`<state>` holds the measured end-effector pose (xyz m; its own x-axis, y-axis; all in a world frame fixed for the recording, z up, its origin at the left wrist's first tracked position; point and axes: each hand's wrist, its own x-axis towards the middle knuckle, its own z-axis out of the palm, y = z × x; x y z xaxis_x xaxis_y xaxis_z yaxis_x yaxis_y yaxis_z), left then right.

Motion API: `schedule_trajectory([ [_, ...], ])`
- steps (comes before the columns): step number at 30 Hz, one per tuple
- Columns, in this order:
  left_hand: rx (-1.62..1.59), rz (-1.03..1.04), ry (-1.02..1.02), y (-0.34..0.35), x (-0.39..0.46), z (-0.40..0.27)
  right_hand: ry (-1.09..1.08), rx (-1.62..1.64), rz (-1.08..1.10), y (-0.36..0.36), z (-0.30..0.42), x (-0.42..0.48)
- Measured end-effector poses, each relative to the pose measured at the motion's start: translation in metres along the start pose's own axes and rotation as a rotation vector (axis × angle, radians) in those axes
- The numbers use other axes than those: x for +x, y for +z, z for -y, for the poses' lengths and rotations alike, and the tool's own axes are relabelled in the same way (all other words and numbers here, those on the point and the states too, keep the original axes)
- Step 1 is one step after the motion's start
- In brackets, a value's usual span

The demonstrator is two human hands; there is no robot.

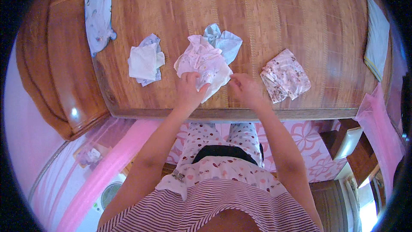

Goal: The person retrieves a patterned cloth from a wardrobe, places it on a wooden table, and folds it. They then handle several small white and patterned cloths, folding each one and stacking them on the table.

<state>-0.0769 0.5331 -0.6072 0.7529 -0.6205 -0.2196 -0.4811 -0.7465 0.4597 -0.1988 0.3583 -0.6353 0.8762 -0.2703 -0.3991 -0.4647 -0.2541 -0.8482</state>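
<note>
A crumpled pale pink garment (206,58) with a small print lies on the woven mat before me. My left hand (190,87) is on its lower left part, with a fold of the fabric between thumb and fingers. At the garment's right corner, the fingertips of my right hand (247,87) pinch the edge. A crumpled light blue cloth (228,43) lies just behind the garment and partly under it. To the left is a small stack of folded white and pale blue cloths (144,61). A folded pink floral cloth (286,75) lies right of my right hand.
The brown striped mat (219,3) covers a raised wooden platform with a front edge (199,113). A printed white-blue cloth (99,16) lies at far left beside a curved wooden panel (61,61). Folded light blue fabric (377,38) is at far right. Pink netting (106,164) hangs at left.
</note>
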Motion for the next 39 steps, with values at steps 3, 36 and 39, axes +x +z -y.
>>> schedule_trajectory([
  [3, -0.033, -0.012, 0.043, 0.006, 0.003, -0.013, 0.066, 0.146, -0.025, 0.036, 0.011, 0.016],
  [36, -0.915, -0.151, -0.178, -0.156, 0.005, 0.013, -0.469, -0.295, -0.300, 0.087, 0.122, 0.071],
  [39, -0.831, -0.233, -0.092, -0.184, 0.004, -0.021, -0.469, -0.251, -0.187, 0.078, 0.117, 0.089],
])
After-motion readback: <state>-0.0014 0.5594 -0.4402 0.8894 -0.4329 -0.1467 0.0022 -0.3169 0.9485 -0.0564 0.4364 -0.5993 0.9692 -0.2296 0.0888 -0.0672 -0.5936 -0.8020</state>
